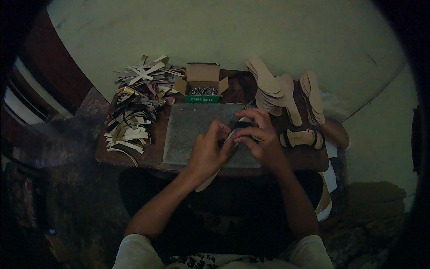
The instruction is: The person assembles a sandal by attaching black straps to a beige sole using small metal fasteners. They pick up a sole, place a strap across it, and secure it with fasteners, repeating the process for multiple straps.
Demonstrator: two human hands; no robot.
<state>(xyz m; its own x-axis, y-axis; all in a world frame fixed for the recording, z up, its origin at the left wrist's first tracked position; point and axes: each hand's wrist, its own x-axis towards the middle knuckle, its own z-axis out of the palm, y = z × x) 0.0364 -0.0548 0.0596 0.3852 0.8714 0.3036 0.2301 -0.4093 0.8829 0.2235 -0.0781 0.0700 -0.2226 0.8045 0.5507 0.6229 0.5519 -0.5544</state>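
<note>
Both my hands meet over a grey slab (pixel 188 134) on the brown table. Between them is a tan shoe insole (pixel 208 181) with a dark strap (pixel 242 126) across its front. Its narrow other end shows below my left wrist. My left hand (pixel 212 150) grips the near side, thumb and fingers bent at the insole's edge. My right hand (pixel 260 136) closes on the opposite side, its fingers curled over the strap. The fingers partly hide the spot where strap and insole meet.
An open box of nails (pixel 202 92) stands behind the slab. Heaped strap strips (pixel 134 107) cover the table's left side. Stacked insoles (pixel 268 87) and another insole stack (pixel 312 96) lie at the back right. Nearer, an insole with dark straps (pixel 300 139) rests by the right edge.
</note>
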